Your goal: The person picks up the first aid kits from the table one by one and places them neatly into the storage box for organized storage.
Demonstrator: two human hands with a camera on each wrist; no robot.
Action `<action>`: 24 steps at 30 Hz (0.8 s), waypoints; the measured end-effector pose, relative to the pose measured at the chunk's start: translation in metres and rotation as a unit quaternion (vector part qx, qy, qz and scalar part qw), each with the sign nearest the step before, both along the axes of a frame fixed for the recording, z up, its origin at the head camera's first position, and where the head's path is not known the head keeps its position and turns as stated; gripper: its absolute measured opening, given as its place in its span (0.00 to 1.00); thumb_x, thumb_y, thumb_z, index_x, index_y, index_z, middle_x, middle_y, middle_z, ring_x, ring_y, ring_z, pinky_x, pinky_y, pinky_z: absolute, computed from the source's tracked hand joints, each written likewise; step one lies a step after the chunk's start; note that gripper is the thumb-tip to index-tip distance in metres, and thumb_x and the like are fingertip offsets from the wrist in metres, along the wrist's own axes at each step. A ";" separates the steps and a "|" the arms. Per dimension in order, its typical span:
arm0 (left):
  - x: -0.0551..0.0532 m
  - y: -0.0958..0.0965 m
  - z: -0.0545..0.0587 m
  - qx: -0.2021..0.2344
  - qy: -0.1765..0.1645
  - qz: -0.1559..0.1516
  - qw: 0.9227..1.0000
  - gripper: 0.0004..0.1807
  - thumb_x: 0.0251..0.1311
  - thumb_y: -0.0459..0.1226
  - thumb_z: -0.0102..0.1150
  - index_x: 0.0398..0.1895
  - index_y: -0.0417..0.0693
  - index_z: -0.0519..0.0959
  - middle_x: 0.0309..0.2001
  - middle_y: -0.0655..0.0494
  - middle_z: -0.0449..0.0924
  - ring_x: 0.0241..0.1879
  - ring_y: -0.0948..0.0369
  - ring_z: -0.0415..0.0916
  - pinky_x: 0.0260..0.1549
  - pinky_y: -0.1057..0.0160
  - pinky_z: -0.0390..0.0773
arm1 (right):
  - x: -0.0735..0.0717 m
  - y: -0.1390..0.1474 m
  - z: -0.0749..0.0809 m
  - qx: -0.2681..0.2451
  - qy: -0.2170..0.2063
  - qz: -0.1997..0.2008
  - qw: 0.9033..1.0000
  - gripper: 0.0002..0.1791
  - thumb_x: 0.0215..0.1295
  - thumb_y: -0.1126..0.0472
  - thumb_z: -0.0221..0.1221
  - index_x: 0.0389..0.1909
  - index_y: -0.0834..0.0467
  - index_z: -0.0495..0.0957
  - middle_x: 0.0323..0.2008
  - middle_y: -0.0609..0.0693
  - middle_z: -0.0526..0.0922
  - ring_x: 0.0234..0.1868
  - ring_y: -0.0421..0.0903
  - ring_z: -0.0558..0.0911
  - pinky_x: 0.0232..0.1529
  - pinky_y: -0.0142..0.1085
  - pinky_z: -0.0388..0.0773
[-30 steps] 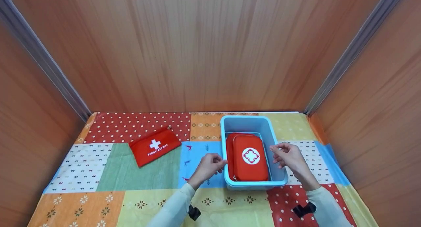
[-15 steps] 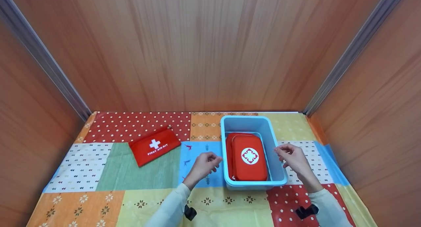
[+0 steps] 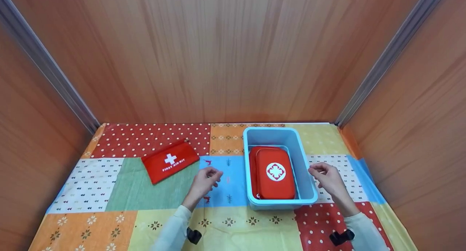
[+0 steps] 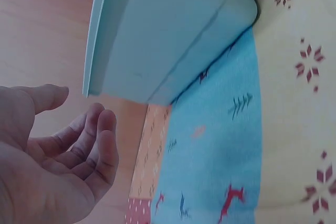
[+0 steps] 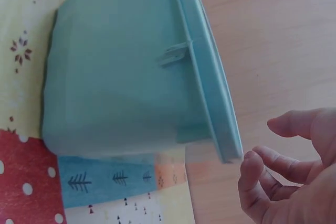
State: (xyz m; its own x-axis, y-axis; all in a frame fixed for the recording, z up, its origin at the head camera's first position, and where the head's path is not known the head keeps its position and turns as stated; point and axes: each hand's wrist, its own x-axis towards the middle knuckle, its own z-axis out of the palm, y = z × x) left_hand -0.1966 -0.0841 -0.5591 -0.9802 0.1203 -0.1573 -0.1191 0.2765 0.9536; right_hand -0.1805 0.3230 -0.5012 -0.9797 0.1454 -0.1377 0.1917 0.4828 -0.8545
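A light blue plastic bin (image 3: 307, 171) stands right of centre in the head view. Inside it lies a red first aid case (image 3: 276, 187) with a white cross emblem, over another red item (image 3: 253, 171) that is mostly hidden. My left hand (image 3: 204, 182) hovers between the bin and a flat red first aid pouch (image 3: 171, 167), its fingers loosely bent around nothing. Just off the bin's right side is my right hand (image 3: 329, 178), fingers loosely bent and holding nothing. Both wrist views show a gap between thumb and fingers.
A patchwork-patterned cloth (image 3: 156, 200) covers the table. Wood-grain panels (image 3: 225, 62) rise behind and on both sides, with grey metal strips (image 3: 393, 56) at the corners. A dark strap piece (image 3: 194, 235) sits at my left wrist.
My left hand has moved left, away from the bin's left rim toward the pouch. My right hand has drawn slightly right, off the bin's right rim. The bin and pouch stay put.
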 end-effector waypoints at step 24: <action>0.012 -0.098 -0.012 -0.004 -0.056 0.149 0.987 0.19 0.65 0.47 0.60 0.50 0.41 0.75 0.43 0.46 0.80 0.40 0.52 0.79 0.40 0.57 0.81 | 0.009 0.004 -0.019 0.000 -0.013 -0.020 1.000 0.21 0.68 0.57 0.59 0.58 0.63 0.71 0.42 0.58 0.77 0.33 0.46 0.78 0.28 0.34 0.79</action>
State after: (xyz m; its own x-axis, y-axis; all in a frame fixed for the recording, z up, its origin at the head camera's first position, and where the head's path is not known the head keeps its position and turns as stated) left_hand -0.1850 -0.1818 -0.5716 -0.9482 -0.1735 -0.2662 -0.3008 0.2209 0.9277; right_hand -0.1715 0.3267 -0.5203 -0.9690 0.1852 -0.1637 0.2341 0.4749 -0.8483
